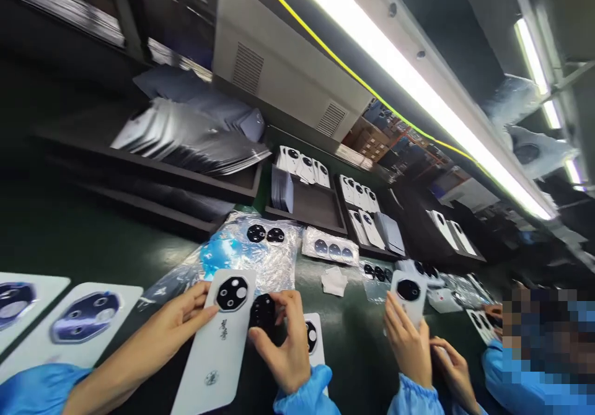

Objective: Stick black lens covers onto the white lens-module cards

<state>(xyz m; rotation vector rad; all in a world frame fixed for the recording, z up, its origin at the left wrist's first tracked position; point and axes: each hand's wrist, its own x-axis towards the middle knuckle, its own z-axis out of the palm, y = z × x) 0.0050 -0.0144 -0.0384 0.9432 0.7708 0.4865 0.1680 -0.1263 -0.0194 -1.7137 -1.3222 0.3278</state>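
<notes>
My left hand is closed on the left edge of a white phone back panel, which stands tilted with its octagonal camera window at the top. Dark lettering and a round mark show on its face. Pinched between thumb and fingers of my right hand is a black camera lens cover, close beside the panel's right edge. I cannot tell whether the two touch. Behind my right hand another white panel lies partly hidden. Two more panels with purplish camera covers lie at the left.
Clear plastic film with two black lens covers lies ahead. Black trays of panels line the back, beside a large stack of sheets. At the right, a co-worker's hand holds a panel. A lamp hangs above.
</notes>
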